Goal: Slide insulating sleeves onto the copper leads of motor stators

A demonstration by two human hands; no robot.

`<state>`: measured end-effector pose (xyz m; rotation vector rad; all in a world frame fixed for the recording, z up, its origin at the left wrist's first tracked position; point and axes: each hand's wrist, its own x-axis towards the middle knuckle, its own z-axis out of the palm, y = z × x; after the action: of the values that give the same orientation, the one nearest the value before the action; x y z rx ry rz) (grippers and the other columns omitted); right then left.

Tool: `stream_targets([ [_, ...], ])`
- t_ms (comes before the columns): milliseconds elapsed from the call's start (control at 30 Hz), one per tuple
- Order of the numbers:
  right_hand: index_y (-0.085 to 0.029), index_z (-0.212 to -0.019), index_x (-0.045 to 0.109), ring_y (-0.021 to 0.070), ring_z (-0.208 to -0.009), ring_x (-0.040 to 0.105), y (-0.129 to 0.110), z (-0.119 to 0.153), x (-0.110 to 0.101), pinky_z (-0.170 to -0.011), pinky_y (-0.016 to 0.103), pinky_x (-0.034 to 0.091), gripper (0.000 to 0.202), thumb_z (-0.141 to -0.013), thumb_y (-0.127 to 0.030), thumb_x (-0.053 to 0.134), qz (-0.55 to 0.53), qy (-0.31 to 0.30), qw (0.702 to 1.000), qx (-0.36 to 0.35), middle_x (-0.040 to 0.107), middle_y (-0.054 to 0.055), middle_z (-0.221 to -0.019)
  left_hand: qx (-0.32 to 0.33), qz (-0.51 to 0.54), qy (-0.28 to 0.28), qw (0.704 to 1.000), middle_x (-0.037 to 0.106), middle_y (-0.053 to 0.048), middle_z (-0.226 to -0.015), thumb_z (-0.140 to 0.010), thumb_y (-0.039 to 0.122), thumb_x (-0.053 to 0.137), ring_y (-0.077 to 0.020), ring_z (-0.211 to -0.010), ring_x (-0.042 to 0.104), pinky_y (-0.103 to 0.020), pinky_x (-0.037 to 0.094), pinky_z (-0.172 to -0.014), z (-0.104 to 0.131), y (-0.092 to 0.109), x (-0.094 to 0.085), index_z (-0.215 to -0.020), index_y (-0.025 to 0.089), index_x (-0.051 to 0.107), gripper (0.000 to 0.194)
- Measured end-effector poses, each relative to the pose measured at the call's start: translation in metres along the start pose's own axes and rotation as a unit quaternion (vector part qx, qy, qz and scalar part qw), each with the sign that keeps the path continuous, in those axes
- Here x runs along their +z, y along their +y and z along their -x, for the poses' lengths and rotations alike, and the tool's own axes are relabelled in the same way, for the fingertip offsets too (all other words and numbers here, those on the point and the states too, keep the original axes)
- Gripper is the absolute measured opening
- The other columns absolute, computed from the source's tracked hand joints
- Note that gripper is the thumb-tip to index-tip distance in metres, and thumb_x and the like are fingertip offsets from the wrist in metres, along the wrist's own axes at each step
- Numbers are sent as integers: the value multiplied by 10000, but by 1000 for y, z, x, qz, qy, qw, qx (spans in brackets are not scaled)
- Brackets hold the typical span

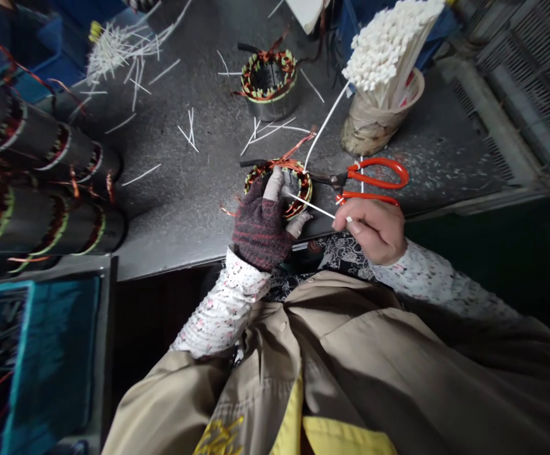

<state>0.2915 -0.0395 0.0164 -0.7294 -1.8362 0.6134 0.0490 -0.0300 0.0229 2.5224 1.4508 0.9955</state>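
My left hand [263,227], in a dark fingerless glove with taped fingertips, grips a wound motor stator [307,189] at the table's front edge. Its index finger reaches over the opening; the thumb lies by the near rim. Copper windings and yellow-green slot liners ring the stator, partly hidden by the glove. With bare fingers, my right hand [372,229] pinches a thin white cord [320,209] that runs taut from inside the stator. Another length of white cord [325,126] rises from the stator's right rim. Red-handled scissors [374,174] lie just beyond my right hand, blades toward the stator.
A second stator [270,101] stands farther back. A worn cup [379,123] holds a thick bundle of white cords [389,47] at the right. Stacked stators [42,208] fill the left side. Cut cords [123,54] lie scattered near blue bins [52,47]. Grey crates [535,57] stand far right.
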Motion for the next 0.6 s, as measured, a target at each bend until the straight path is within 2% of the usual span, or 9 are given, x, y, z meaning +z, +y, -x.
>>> stream_targets([
  [133, -321, -844, 649, 226, -615, 667, -6, 12, -16, -598, 438, 561, 209, -1016, -340, 531, 34, -21, 998, 44, 724, 16, -744, 3, -16, -5, 1000, 580, -201, -1580, -1030, 558, 653, -357, -1531, 534, -535, 522, -1230, 1, -3, 1, -1671, 209, 299, 811],
  [233, -308, -809, 627, 216, -604, 670, -8, 19, -21, -564, 415, 542, 236, -1019, -334, 524, 51, -21, 998, 41, 720, 16, -726, 11, -29, -6, 1000, 557, -200, -1603, -1033, 547, 650, -355, -1543, 521, -563, 501, -1251, 2, -4, 0, -1684, 220, 289, 813],
  [333, -278, -825, 641, 188, -628, 681, -3, 10, -8, -591, 365, 546, 219, -1010, -273, 525, 44, -14, 999, 19, 727, 10, -742, 5, -12, -6, 1000, 558, -211, -1598, -1015, 571, 672, -369, -1532, 533, -575, 520, -1231, 1, -2, 1, -1675, 218, 298, 837],
  [400, -259, -826, 658, 177, -667, 695, 1, -2, 6, -628, 337, 551, 201, -1003, -263, 562, 30, -10, 999, 26, 739, 11, -760, -24, 48, 1, 999, 559, -201, -1601, -1047, 555, 628, -331, -1459, 616, -512, 590, -1164, 1, 3, 4, -1685, 242, 251, 805],
  [467, -242, -815, 675, 167, -678, 694, 3, -15, 18, -645, 315, 547, 199, -1000, -293, 621, 11, -4, 998, 58, 746, 10, -768, -69, 125, 7, 990, 551, -174, -1620, -1115, 499, 502, -263, -1345, 707, -424, 648, -1073, 1, 8, 6, -1705, 287, 174, 707],
  [500, -234, -812, 682, 161, -667, 684, 3, -20, 23, -645, 306, 543, 208, -1001, -312, 642, 4, -2, 997, 77, 742, 7, -761, -83, 150, 9, 985, 565, -152, -1613, -1139, 466, 439, -235, -1302, 732, -398, 660, -1047, 0, 10, 7, -1701, 306, 196, 632],
  [533, -228, -812, 686, 154, -650, 668, 2, -24, 25, -641, 298, 536, 222, -1006, -330, 651, -2, -1, 996, 93, 730, 1, -744, -86, 166, 16, 982, 602, -132, -1578, -1149, 441, 409, -222, -1281, 741, -391, 660, -1045, -1, 11, 7, -1671, 307, 296, 550],
  [600, -224, -819, 691, 148, -641, 640, -3, -29, 26, -651, 296, 533, 250, -1027, -350, 633, -4, -2, 994, 112, 715, 2, -737, -60, 175, 37, 982, 704, -110, -1437, -1143, 414, 440, -228, -1287, 732, -418, 641, -1087, -3, 11, 6, -1475, 261, 585, 393],
])
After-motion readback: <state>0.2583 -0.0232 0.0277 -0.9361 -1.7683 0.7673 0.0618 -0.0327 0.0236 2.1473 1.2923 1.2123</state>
